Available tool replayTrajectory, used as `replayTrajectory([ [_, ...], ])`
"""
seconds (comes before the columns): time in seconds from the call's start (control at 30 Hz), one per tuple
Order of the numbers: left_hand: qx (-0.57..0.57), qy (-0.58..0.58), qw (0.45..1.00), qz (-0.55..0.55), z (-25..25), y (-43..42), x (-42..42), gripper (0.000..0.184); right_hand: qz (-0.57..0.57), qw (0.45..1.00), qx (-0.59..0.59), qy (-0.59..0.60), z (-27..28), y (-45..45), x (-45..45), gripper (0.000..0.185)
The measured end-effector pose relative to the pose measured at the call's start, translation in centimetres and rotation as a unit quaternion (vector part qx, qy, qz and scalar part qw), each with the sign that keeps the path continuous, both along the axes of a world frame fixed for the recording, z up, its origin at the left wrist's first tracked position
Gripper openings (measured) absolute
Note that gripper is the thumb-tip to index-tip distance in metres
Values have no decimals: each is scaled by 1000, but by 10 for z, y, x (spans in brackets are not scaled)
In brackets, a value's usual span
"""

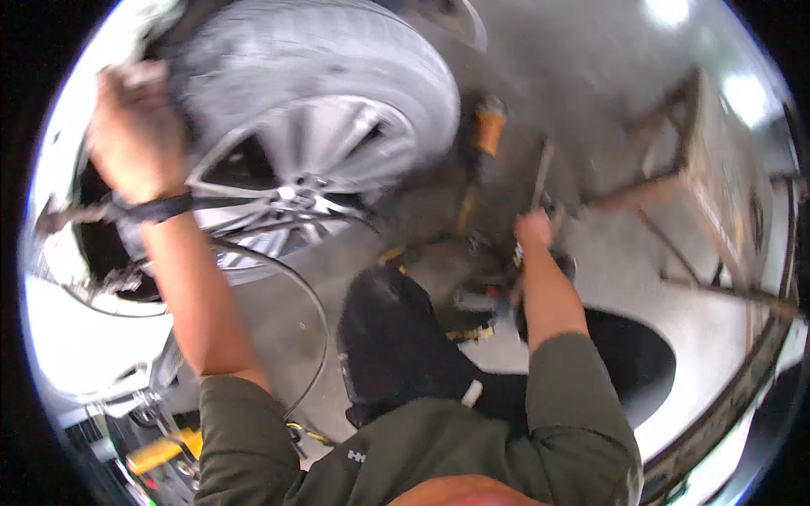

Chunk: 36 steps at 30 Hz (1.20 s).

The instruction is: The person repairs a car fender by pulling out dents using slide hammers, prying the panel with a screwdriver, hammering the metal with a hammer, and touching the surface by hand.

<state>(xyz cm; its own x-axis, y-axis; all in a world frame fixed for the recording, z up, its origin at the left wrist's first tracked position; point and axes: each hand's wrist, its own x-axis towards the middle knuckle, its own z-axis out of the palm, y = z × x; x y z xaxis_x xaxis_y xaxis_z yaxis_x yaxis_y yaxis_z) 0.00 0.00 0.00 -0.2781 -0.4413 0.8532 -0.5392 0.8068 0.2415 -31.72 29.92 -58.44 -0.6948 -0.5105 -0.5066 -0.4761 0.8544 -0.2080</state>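
Observation:
My left hand [139, 135] is raised at the upper left, between the tyre [329, 55] and the white car body [55, 194]. Its fingers look curled, but blur and the hand's own back hide whatever they grip. On that wrist sits a dark band [159, 207]. Low over the floor, my right hand [533, 229] is closed around a long thin metal tool [543, 173] that points away from me; its exact kind is too blurred to tell. The silver alloy wheel [299, 198] stands beside my left forearm.
A black hose [319, 316] curves under the wheel. An orange-and-black tool [488, 135] and several smeared items lie on the floor ahead. On the right stands a rusty metal frame [717, 194]. Yellow equipment [164, 451] is at the lower left.

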Motion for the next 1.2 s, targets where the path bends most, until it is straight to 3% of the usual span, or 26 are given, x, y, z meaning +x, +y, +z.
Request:
replayTrajectory([
  [0.03,-151,-205,931,261,-3,40,-16,14,-95,994,-33,-46,-26,2,5,47],
  [0.07,-177,-213,924,265,17,39,-15,13,136,991,-15,-8,-55,-15,3,46],
  [0.1,-203,-221,915,269,34,39,-15,18,347,935,-30,72,-81,-34,2,45],
  [0.13,-265,-178,914,248,0,26,-11,16,262,962,-72,39,-133,17,-59,40],
  [0.17,26,31,999,-28,-3,32,-24,13,416,899,47,128,-91,-5,-74,35],
  [0.2,212,362,865,-273,-2,35,-39,14,372,919,125,16,-125,-4,-54,33],
  [0.23,214,368,851,-308,-4,35,-39,20,336,941,39,1,-161,6,-49,35],
  [0.27,222,370,849,-305,-4,36,-38,20,174,979,43,-100,-131,11,-34,40],
  [0.3,228,370,847,-307,-3,35,-38,21,-169,951,-41,-255,-100,7,-13,46],
  [0.33,228,376,843,-309,-3,34,-38,20,-337,879,-111,-317,-80,4,1,53],
  [0.37,232,380,841,-308,-2,33,-37,19,-404,833,-142,-349,-61,1,14,60],
  [0.53,238,389,842,-289,-2,38,-39,20,-288,906,-23,-309,60,-28,47,61],
  [0.63,242,390,842,-284,-1,41,-39,20,-207,920,1,-334,126,-38,67,63],
  [0.77,242,401,836,-285,-2,39,-39,20,-112,875,-111,-458,162,-32,88,49],
  [0.87,241,412,832,-283,-5,40,-41,19,7,862,-127,-490,233,-23,105,46],
  [0.97,253,412,831,-276,-6,41,-39,22,115,803,-133,-569,265,-21,111,50],
  [1.03,338,418,806,-249,-3,64,-32,23,175,750,-137,-622,286,-18,109,60],
  [1.13,359,249,891,-122,-18,120,7,29,188,696,-101,-686,316,-23,106,53],
  [1.2,416,207,885,-33,-31,167,39,31,189,653,-91,-728,356,-32,109,53],
])
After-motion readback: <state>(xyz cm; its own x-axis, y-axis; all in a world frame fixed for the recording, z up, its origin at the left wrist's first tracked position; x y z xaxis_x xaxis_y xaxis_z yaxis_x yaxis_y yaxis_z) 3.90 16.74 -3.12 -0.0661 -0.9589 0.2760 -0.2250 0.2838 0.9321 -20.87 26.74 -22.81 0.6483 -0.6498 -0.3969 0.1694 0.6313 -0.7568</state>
